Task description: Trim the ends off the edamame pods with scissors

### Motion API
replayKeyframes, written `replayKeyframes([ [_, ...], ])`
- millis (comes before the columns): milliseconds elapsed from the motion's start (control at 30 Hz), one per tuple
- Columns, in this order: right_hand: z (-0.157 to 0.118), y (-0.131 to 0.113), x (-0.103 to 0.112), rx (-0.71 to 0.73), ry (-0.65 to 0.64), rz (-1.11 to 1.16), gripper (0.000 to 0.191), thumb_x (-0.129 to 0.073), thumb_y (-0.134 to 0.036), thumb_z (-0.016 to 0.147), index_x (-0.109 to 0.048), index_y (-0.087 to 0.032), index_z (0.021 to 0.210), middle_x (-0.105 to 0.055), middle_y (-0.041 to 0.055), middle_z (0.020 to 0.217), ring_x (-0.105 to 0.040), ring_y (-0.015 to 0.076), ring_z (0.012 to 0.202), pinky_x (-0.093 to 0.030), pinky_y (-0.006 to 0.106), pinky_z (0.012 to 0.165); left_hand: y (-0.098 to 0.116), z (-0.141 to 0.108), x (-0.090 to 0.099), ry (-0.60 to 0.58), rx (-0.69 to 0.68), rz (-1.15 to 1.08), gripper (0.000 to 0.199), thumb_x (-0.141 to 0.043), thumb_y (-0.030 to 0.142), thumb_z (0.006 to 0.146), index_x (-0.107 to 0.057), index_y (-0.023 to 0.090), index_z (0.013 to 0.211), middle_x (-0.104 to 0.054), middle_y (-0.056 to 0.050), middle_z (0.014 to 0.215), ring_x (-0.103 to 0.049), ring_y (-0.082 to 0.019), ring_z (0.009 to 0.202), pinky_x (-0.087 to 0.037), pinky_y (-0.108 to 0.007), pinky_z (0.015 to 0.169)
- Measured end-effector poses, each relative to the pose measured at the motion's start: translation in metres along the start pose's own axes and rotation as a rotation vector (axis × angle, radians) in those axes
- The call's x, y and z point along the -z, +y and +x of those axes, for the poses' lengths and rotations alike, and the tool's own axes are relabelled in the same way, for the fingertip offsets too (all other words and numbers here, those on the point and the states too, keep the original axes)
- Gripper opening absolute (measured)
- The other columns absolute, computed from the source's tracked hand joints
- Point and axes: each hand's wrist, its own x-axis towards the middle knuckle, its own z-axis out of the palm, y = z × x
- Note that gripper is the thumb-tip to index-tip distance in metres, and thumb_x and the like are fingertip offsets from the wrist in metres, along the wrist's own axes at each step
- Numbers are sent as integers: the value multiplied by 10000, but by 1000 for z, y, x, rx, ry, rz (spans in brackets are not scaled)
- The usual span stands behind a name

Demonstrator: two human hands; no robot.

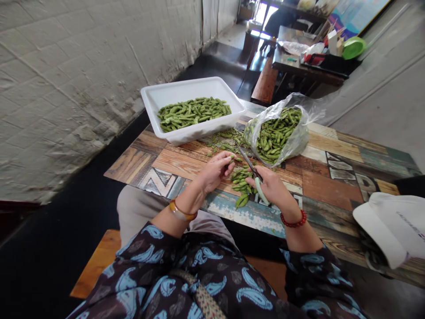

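My left hand (217, 172) is closed in a pinch on a green edamame pod (236, 158), whose end sticks out past the fingertips. A pair of scissors (261, 190) with pale green handles sits in my right hand (270, 184), the blades pointing up and left near the pod. Below and between the hands lies a small pile of edamame pods (242, 181) on the patterned table. Just beyond my hands, trimmed bits and loose pods (229, 138) are scattered. Part of the scissor grip is hidden by my fingers.
A white plastic tub (195, 130) holding many pods stands at the table's far left. Right of it, a clear plastic bag (292, 146) of pods lies open toward me. A white cap (395, 226) rests at the right edge. Another cluttered table (282, 55) stands behind.
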Motion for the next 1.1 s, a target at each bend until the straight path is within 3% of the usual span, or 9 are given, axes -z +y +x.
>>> replayKeyframes([
  [133,1,-2,2,-35,86,18,279,-590,-449,949,-629,-204,1077,-696,118,1012,-661,289,972,-523,428,849,5,1,2,-12,15,-164,251,-557,150,877,-586,146,1126,-687,-44,796,-663,-122,640,-524,-215,600],
  [300,1,-5,2,-18,98,20,283,-588,-447,951,-626,-213,1107,-692,116,1031,-656,292,993,-526,434,860,2,2,2,22,-3,-191,171,-663,103,825,-556,154,949,-731,-62,836,-743,-187,814,-570,-322,821],
  [467,0,-6,1,6,83,23,252,-584,-428,955,-620,-221,1093,-683,115,1049,-648,293,1001,-522,440,866,-1,6,3,87,-60,-143,252,-745,135,778,-655,115,1013,-756,-70,834,-680,-116,732,-504,-207,695],
  [667,0,-5,1,23,82,7,240,-591,-400,954,-610,-205,1093,-670,111,997,-641,280,931,-523,429,833,1,5,0,47,-77,-83,290,-816,259,738,-651,106,921,-740,-62,757,-510,-48,505,-282,-150,439],
  [900,0,-5,2,45,6,-70,332,-669,-398,901,-600,-212,1167,-635,86,967,-631,267,887,-533,415,809,-2,-1,-3,-38,-107,76,398,-837,420,721,-594,134,854,-722,-39,781,-528,-45,518,-307,-147,457],
  [1100,-2,-8,4,11,-40,-98,381,-689,-400,879,-597,-205,1193,-610,85,994,-619,252,867,-531,390,779,-4,-1,-3,-66,-119,147,414,-809,458,744,-579,146,891,-702,-24,769,-533,-54,536,-329,-158,482],
])
